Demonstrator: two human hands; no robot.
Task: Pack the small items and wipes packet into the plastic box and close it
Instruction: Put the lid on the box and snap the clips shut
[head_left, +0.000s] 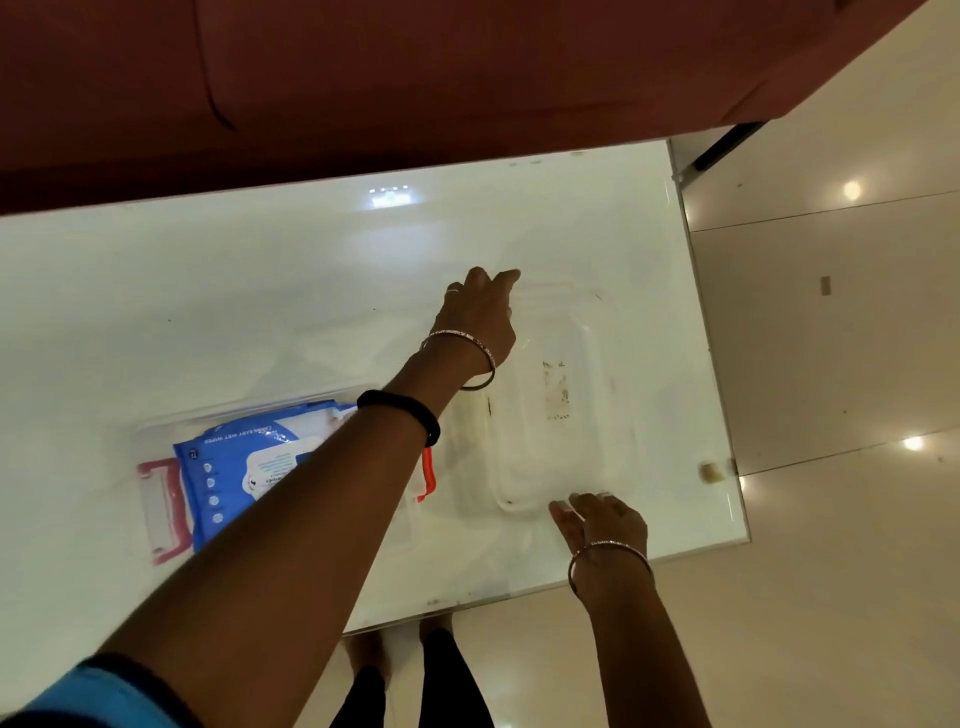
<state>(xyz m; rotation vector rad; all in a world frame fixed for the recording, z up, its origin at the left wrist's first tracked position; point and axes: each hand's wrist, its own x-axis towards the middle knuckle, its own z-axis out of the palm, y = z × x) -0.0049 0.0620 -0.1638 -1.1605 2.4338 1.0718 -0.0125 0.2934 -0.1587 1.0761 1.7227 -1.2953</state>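
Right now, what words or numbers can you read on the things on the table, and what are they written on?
"WET WIPES": upside down on the blue wipes packet, lying in the plastic box. The words before it are too blurred to read.
"72" (probably): small mark at the packet's corner.
Small print on the packet's white flap: too small to read.
Worn sticker on the clear lid: unreadable.

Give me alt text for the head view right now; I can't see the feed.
Both hands reach for a clear lid lying on a white glass table: left hand at its far end, right hand at its near edge. Left of it, the open plastic box with red latches holds a blue wipes packet.
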